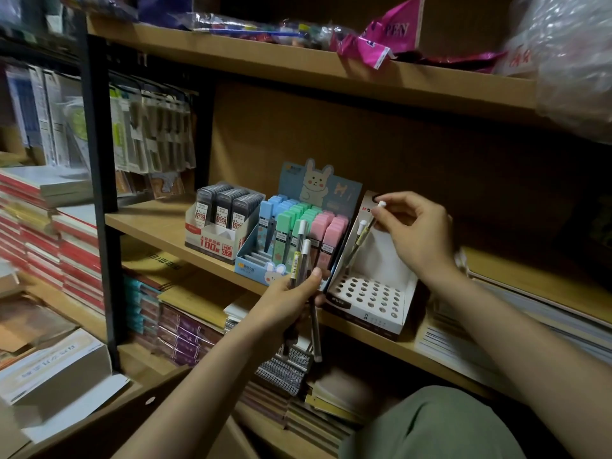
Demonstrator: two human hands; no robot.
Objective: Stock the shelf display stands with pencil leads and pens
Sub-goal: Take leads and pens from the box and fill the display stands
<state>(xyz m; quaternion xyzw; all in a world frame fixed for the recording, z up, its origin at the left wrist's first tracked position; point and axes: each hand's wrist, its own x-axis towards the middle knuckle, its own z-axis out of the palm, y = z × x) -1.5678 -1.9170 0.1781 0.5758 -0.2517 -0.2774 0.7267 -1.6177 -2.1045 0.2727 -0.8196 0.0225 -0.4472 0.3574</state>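
Note:
A white cardboard stand [367, 293] with a grid of round holes sits on the middle shelf. My right hand [414, 233] pinches the white-capped top of a slim lead tube [362, 235], which slants down toward the stand's back holes; a second tube leans beside it. My left hand [291, 299] grips a small bundle of the same tubes [301, 256] just left of the stand. To the left stand a pastel lead-case display [298, 226] with a rabbit card and a box of dark lead cases [225, 210].
The wooden shelf [155, 223] continues left to a black upright post [96, 160]. Notebooks are stacked at the left, below, and at the right of the stand. The upper shelf [298, 64] carries plastic bags and a pink pen pack.

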